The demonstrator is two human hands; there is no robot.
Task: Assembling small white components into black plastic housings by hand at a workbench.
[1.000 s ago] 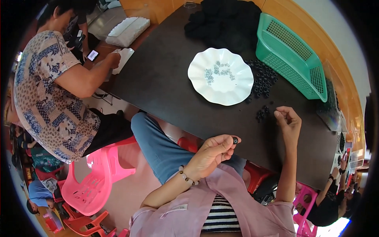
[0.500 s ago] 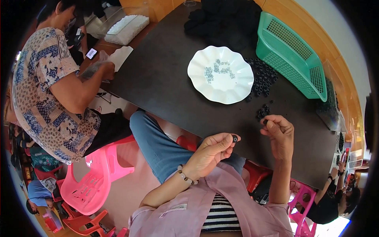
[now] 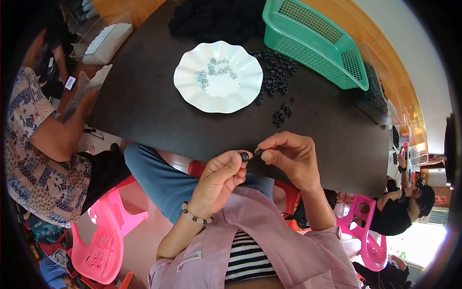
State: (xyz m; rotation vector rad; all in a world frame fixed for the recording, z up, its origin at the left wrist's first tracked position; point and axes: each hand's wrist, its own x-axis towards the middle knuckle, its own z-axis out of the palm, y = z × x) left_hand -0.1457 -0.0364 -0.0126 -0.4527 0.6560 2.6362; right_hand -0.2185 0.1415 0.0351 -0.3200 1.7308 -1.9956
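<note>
Pinched between thumb and finger, a small round black part (image 3: 245, 157) with a pale centre sits in my left hand (image 3: 214, 180). My right hand (image 3: 296, 161) is closed at the fingertips on a tiny dark piece (image 3: 258, 151), whose shape is hard to make out. Both sets of fingertips are close together above the table's near edge, the two pieces apart by a small gap. Ahead lies a white scalloped plate (image 3: 190, 98) with several tiny clear bits (image 3: 219, 69). To its right are many loose black ring-shaped parts (image 3: 276, 72) and a smaller cluster (image 3: 282, 114).
A green perforated basket (image 3: 317, 53) stands at the far right, beside a clear bin (image 3: 373, 94) of dark parts. Black cloth (image 3: 211, 21) lies at the back of the dark table (image 3: 159, 115). A person (image 3: 48, 139) works on the left, near a pink chair (image 3: 103, 241).
My right hand has come in leftward from beside the small cluster to near my left fingertips, keeping its dark piece. The whole view has shifted, so the table appears further left and higher.
</note>
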